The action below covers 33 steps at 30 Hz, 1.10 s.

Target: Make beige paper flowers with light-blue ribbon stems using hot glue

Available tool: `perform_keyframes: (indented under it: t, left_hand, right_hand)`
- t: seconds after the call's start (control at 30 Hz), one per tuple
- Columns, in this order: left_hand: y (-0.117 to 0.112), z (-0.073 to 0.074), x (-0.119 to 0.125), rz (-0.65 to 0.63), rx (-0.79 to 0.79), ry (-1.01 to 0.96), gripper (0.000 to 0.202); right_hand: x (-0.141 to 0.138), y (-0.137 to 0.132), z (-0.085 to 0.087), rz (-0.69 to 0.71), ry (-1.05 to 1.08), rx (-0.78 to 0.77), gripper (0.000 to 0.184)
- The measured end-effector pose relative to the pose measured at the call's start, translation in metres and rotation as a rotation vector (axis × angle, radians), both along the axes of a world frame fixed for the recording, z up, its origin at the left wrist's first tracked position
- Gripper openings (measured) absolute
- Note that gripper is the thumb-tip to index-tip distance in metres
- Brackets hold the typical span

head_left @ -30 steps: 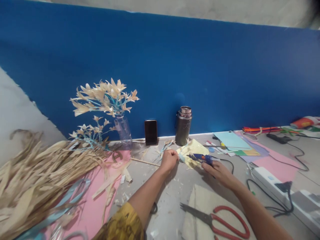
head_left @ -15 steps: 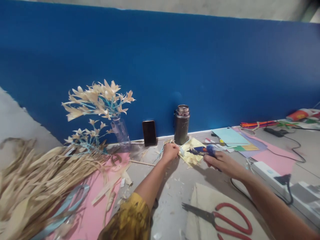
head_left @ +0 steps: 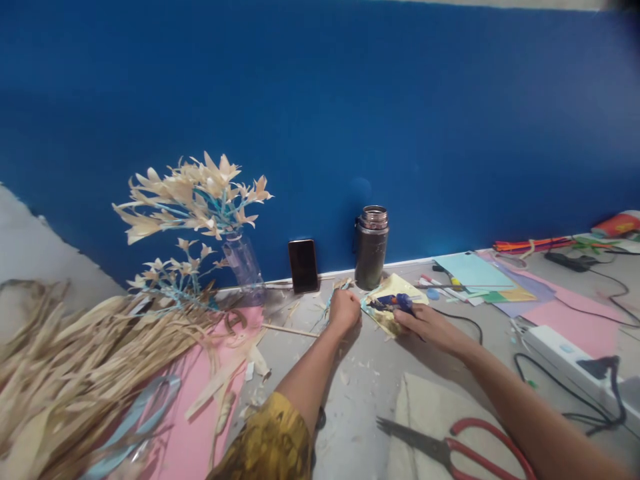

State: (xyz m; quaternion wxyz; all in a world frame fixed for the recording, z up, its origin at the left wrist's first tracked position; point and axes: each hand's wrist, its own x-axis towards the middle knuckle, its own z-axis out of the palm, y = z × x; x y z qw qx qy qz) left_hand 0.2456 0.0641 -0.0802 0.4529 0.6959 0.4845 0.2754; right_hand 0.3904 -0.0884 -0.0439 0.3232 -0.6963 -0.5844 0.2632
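Note:
My right hand [head_left: 425,325] is closed around a blue glue gun [head_left: 393,303]; its nozzle points left toward my other hand. My left hand [head_left: 345,312] is pinched shut close to the nozzle. What its fingers hold is too small to make out, though thin light-blue strands [head_left: 327,307] show beside it. Under the glue gun lies a crumpled pale-yellow sheet [head_left: 400,285] with blobs on it. Red-handled scissors [head_left: 430,445] rest on a beige folded cloth [head_left: 407,407] nearer to me.
Dried husks [head_left: 100,373] and pink paper [head_left: 185,413] spread at left, below a clear bottle [head_left: 244,270] of husk flowers [head_left: 200,200]. A phone [head_left: 303,265] and an uncapped flask [head_left: 371,250] stand against the blue wall. A power strip [head_left: 565,360] and cords lie right.
The glue gun has shifted left and tilted, bringing its nozzle nearer my left hand. The view has dipped slightly. My left hand stays pinched in about the same spot.

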Motion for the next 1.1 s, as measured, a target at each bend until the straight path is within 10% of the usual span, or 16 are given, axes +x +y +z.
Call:
perform_keyframes:
  t: [1.1]
  left_hand:
    - [0.000, -0.002, -0.001, 0.001, 0.104, 0.073, 0.022]
  right_hand:
    - [-0.002, -0.011, 0.009, -0.050, -0.098, -0.177, 0.059]
